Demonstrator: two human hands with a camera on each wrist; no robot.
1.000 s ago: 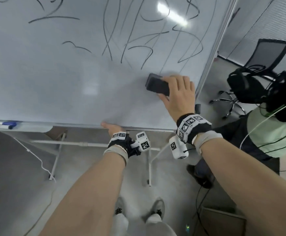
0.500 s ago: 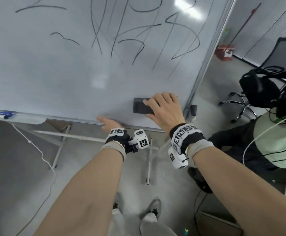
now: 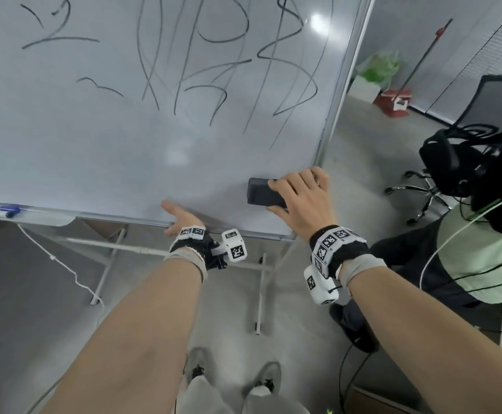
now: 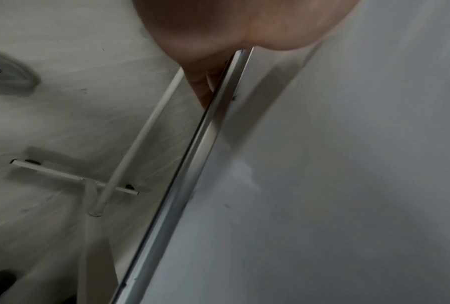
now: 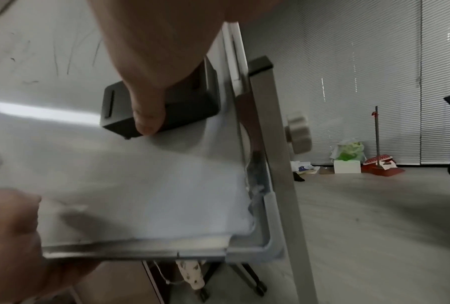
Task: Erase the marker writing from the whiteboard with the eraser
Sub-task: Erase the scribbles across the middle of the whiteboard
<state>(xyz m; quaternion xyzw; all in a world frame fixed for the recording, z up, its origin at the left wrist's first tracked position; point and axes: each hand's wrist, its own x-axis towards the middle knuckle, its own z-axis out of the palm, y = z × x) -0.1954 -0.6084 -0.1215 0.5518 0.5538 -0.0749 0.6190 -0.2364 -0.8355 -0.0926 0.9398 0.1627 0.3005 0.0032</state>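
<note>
The whiteboard (image 3: 94, 144) carries black marker writing (image 3: 214, 70) across its upper part; its lower band is wiped. My right hand (image 3: 300, 198) grips the dark eraser (image 3: 258, 194) flat against the board near the lower right corner, close to the right frame. In the right wrist view the thumb (image 5: 148, 115) lies along the lower side of the eraser (image 5: 187, 111). My left hand (image 3: 181, 219) holds the board's bottom edge, thumb on the front. In the left wrist view the fingers (image 4: 205, 86) sit behind the metal frame.
A blue marker (image 3: 9, 210) lies on the tray at the lower left. A seated person (image 3: 468, 249) and an office chair (image 3: 497, 109) are close on the right. The stand's legs (image 3: 261, 294) and a white cable (image 3: 64, 264) cross the floor below the board.
My right hand has drawn the eraser down and to the right, from just under the writing to the lower right corner. The left hand stays on the bottom edge.
</note>
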